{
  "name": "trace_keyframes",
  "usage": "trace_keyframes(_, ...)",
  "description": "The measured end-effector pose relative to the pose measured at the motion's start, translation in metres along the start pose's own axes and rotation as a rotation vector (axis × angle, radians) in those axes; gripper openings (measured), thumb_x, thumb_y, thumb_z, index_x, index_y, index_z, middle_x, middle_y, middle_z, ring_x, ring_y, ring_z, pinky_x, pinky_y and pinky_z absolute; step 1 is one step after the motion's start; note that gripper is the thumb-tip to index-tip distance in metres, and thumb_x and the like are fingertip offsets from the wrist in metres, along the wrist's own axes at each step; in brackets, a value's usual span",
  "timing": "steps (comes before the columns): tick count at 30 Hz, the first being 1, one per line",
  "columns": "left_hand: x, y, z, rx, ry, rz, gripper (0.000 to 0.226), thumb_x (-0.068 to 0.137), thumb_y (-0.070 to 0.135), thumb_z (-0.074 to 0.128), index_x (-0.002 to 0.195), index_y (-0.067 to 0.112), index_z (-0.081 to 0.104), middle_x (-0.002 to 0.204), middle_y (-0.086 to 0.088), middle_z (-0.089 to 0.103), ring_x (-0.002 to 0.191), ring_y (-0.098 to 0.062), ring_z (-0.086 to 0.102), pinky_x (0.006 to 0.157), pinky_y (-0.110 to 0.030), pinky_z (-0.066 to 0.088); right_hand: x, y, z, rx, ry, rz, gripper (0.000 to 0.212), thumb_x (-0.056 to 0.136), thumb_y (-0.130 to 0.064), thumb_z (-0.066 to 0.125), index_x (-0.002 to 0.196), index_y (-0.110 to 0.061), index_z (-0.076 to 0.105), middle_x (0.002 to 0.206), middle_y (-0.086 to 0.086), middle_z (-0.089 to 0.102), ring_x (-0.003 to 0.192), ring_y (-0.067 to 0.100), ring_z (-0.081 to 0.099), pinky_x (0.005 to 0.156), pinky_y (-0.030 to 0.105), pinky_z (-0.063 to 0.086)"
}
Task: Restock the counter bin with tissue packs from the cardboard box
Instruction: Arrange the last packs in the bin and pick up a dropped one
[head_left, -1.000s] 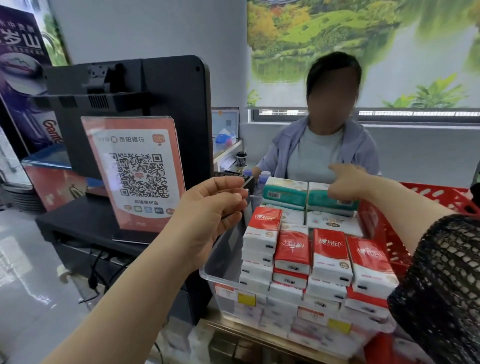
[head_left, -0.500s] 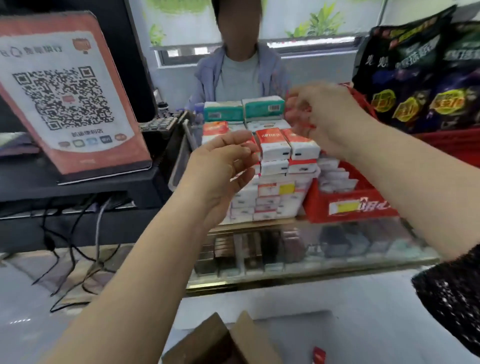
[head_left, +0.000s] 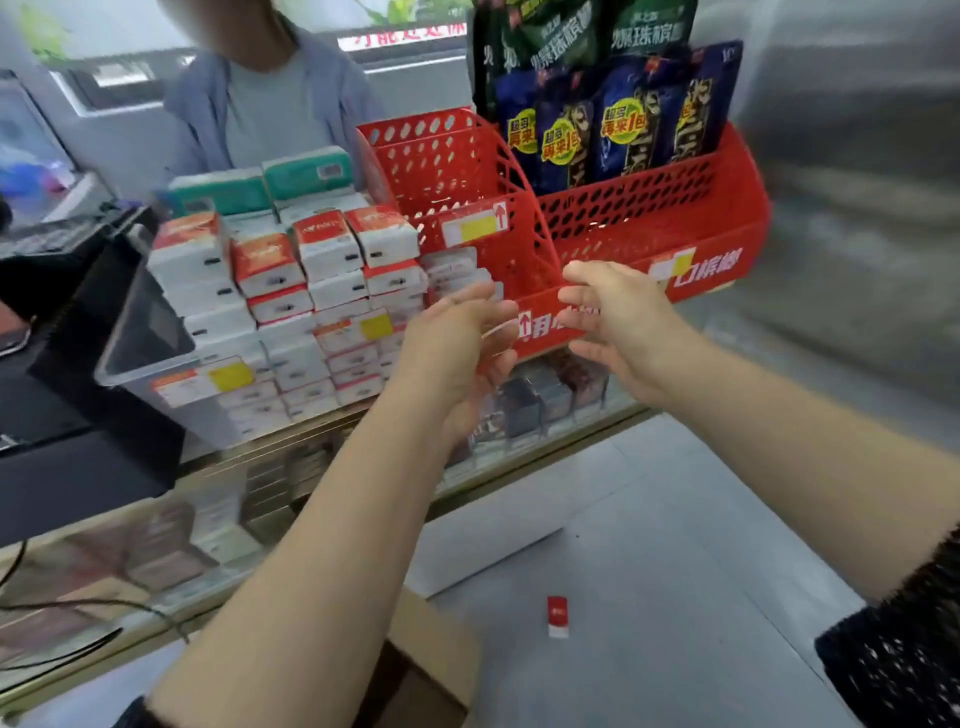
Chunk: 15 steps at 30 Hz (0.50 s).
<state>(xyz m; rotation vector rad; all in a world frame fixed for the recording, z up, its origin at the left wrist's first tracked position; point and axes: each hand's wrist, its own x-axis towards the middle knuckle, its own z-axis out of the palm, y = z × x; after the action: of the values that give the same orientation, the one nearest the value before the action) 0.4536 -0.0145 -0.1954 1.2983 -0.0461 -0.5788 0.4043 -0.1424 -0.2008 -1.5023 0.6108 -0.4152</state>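
Both forearms reach forward side by side toward the counter front. The left hand (head_left: 453, 347) is raised with its palm turned inward and its fingers loosely spread. It grips nothing that shows, though motion blur softens the fingertips. The right hand (head_left: 617, 326) faces it, slightly apart, palm inward, fingers relaxed and a little bent, likewise empty. Both hover in front of the label strip of the red perforated basket (head_left: 452, 171).

The tissue packs (head_left: 327, 249) are small white blocks with red tops, stacked in tight rows, with two teal packs (head_left: 306, 171) on top at the back. They fill the clear plastic bin (head_left: 156, 364) on the glass counter (head_left: 291, 467) and rise well above its rim. A few white packs (head_left: 457, 270) lie low in the red perforated basket, just beside the bin. A single red-and-white pack (head_left: 557, 616) lies on the grey floor (head_left: 675, 571), near the cardboard box (head_left: 436, 654). The box's flap shows at the bottom edge and its contents are hidden.

A second red basket (head_left: 649, 218), to the right, holds upright dark snack bags (head_left: 623, 124). A black till unit (head_left: 78, 374) stands left of the bin. A person in a grey-blue jacket (head_left: 270, 104) stands behind the counter.
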Motion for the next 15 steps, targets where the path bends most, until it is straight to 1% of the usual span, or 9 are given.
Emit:
trace_keyframes(2, 0.006, -0.029, 0.021, 0.024, -0.023, -0.055, 0.027, 0.084, 0.003, 0.062, 0.106, 0.019, 0.066, 0.089, -0.002, 0.072, 0.072, -0.012, 0.063, 0.054, -0.021, 0.048, 0.002, 0.020, -0.020, 0.002, 0.021, -0.001, 0.011, 0.090, -0.036, 0.050, 0.089, -0.027, 0.056, 0.100, -0.005, 0.061, 0.096, 0.016, 0.060, 0.081, 0.037, 0.046)
trace_keyframes(4, 0.013, -0.064, 0.041, 0.071, -0.009, -0.127, 0.024, 0.084, 0.005, 0.065, 0.102, 0.020, 0.068, 0.082, 0.002, 0.073, 0.071, -0.011, 0.064, 0.054, -0.021, 0.049, 0.006, 0.046, -0.044, -0.016, 0.034, 0.034, 0.011, 0.091, -0.034, 0.049, 0.086, -0.027, 0.056, 0.098, -0.005, 0.061, 0.094, 0.016, 0.060, 0.082, 0.038, 0.047)
trace_keyframes(6, 0.022, -0.102, 0.057, 0.101, 0.025, -0.208, 0.020, 0.086, 0.007, 0.064, 0.099, 0.021, 0.068, 0.084, 0.002, 0.072, 0.075, -0.012, 0.065, 0.057, -0.022, 0.050, 0.012, 0.077, -0.069, -0.048, 0.041, 0.097, 0.014, 0.093, -0.032, 0.049, 0.084, -0.026, 0.058, 0.098, -0.001, 0.062, 0.096, 0.019, 0.061, 0.085, 0.040, 0.048)
trace_keyframes(7, 0.028, -0.123, 0.063, 0.110, 0.044, -0.245, 0.018, 0.087, 0.009, 0.063, 0.099, 0.021, 0.068, 0.088, 0.001, 0.073, 0.078, -0.012, 0.065, 0.059, -0.022, 0.050, 0.016, 0.095, -0.081, -0.062, 0.044, 0.134, 0.016, 0.093, -0.031, 0.049, 0.085, -0.023, 0.059, 0.098, 0.005, 0.063, 0.097, 0.024, 0.061, 0.088, 0.044, 0.047)
trace_keyframes(8, 0.034, -0.144, 0.069, 0.124, 0.065, -0.279, 0.017, 0.088, 0.010, 0.061, 0.098, 0.022, 0.068, 0.093, 0.001, 0.073, 0.082, -0.012, 0.065, 0.062, -0.023, 0.050, 0.020, 0.114, -0.093, -0.077, 0.048, 0.181, 0.019, 0.093, -0.032, 0.048, 0.089, -0.018, 0.061, 0.099, 0.013, 0.063, 0.098, 0.031, 0.060, 0.091, 0.049, 0.046)
trace_keyframes(9, 0.039, -0.165, 0.073, 0.133, 0.088, -0.310, 0.016, 0.089, 0.011, 0.060, 0.098, 0.023, 0.067, 0.095, 0.001, 0.073, 0.084, -0.012, 0.064, 0.064, -0.023, 0.050, 0.024, 0.133, -0.105, -0.087, 0.047, 0.233, 0.022, 0.093, -0.033, 0.048, 0.092, -0.014, 0.060, 0.103, 0.017, 0.062, 0.098, 0.034, 0.058, 0.095, 0.052, 0.045)
trace_keyframes(10, 0.046, -0.186, 0.076, 0.134, 0.116, -0.336, 0.016, 0.090, 0.012, 0.059, 0.099, 0.023, 0.067, 0.095, 0.002, 0.072, 0.084, -0.012, 0.063, 0.066, -0.024, 0.050, 0.028, 0.153, -0.115, -0.089, 0.043, 0.281, 0.022, 0.093, -0.035, 0.048, 0.093, -0.016, 0.059, 0.107, 0.015, 0.062, 0.099, 0.032, 0.058, 0.097, 0.052, 0.044)
trace_keyframes(12, 0.061, -0.229, 0.079, 0.132, 0.174, -0.386, 0.013, 0.093, 0.015, 0.058, 0.100, 0.022, 0.066, 0.091, 0.003, 0.070, 0.083, -0.012, 0.061, 0.068, -0.024, 0.048, 0.038, 0.195, -0.132, -0.079, 0.035, 0.352, 0.018, 0.094, -0.036, 0.046, 0.094, -0.022, 0.057, 0.114, 0.009, 0.060, 0.106, 0.027, 0.056, 0.100, 0.048, 0.042)
trace_keyframes(15, 0.091, -0.297, 0.070, 0.145, 0.273, -0.455, 0.009, 0.093, 0.020, 0.057, 0.097, 0.021, 0.065, 0.095, -0.001, 0.069, 0.087, -0.016, 0.059, 0.069, -0.028, 0.046, 0.057, 0.264, -0.147, -0.049, 0.027, 0.453, 0.030, 0.096, -0.036, 0.043, 0.119, -0.019, 0.054, 0.122, 0.005, 0.055, 0.109, 0.024, 0.051, 0.098, 0.041, 0.040)
